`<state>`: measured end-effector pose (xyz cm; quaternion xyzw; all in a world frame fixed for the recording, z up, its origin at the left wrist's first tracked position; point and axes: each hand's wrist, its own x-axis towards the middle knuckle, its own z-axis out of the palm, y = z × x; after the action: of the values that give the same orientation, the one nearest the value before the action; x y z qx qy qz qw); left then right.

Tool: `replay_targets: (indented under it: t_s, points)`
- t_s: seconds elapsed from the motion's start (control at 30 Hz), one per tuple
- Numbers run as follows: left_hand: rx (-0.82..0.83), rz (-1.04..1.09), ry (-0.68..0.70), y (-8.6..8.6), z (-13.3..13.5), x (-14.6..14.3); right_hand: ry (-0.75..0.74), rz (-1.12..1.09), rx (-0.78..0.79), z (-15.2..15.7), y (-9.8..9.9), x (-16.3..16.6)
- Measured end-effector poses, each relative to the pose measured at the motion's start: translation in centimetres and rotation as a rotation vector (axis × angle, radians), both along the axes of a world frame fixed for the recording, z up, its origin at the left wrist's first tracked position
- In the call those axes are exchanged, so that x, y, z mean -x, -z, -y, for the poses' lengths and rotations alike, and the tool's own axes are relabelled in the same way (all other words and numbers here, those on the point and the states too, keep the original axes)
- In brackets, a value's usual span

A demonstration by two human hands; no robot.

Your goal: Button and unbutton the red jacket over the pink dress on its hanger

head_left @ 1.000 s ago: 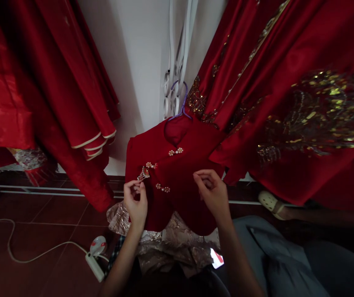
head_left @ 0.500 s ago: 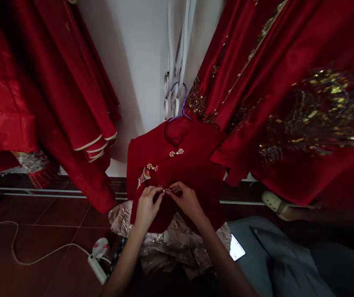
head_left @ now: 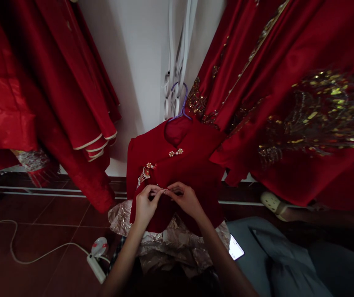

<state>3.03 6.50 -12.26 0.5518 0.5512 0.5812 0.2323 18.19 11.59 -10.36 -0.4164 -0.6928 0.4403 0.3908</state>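
Red in the head view, the top (head_left: pixel 201 173) hangs with its hanger (head_left: pixel 181 113) at 12 o'clock. Left hand (head_left: pixel 145 202) and right hand (head_left: pixel 186 201) pinch its lower clasp (head_left: pixel 166 191), at the left's 2 o'clock and the right's 10, neither nearer. Fingers hide most of it; its axis seems nine-to-three. From there, a pendant (head_left: pixel 144 176) sits near at 10, the hem (head_left: pixel 157 232) at 6, plain cloth toward 2.

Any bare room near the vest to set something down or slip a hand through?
Set-down: floor between the left red garments and the power strip. Hand: pale wall between those garments and the purple hanger. Crowded: vest front, both hands' fingers pinching a clasp; right side, sequined garment.
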Motion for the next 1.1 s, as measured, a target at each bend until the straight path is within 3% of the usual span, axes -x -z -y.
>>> replay_targets:
  t_s: [0.13, 0.37, 0.47, 0.73, 0.87, 1.0, 1.1]
  points:
    - [0.06, 0.217, 0.058, -0.5, -0.8, 0.0, -0.025, -0.026, 0.046, 0.2, -0.9, -0.4]
    - [0.133, 0.788, 0.034, -3.0, -4.6, 0.8, -0.346, -0.042, 0.227, 1.0, -4.7, -3.2]
    - [0.148, 0.985, 0.1, -3.5, -5.4, 0.4, -0.37, -0.028, 0.234, 1.2, -5.2, -3.5]
    - [0.163, 1.057, -0.011, -2.7, -6.0, -0.4, -0.372, -0.012, 0.221, 1.4, -4.8, -2.7]
    - [0.146, 0.765, 0.142, -4.8, -6.0, -0.7, -0.435, 0.046, 0.222, 1.4, -5.4, -3.9]
    - [-0.121, 0.026, 0.116, -9.2, -6.8, -0.8, -0.541, 0.105, 0.264, 1.5, -6.4, -5.9]
    - [-0.205, -0.552, 0.025, -11.7, -7.9, -0.9, -0.572, 0.141, 0.29, 1.6, -6.9, -7.0]
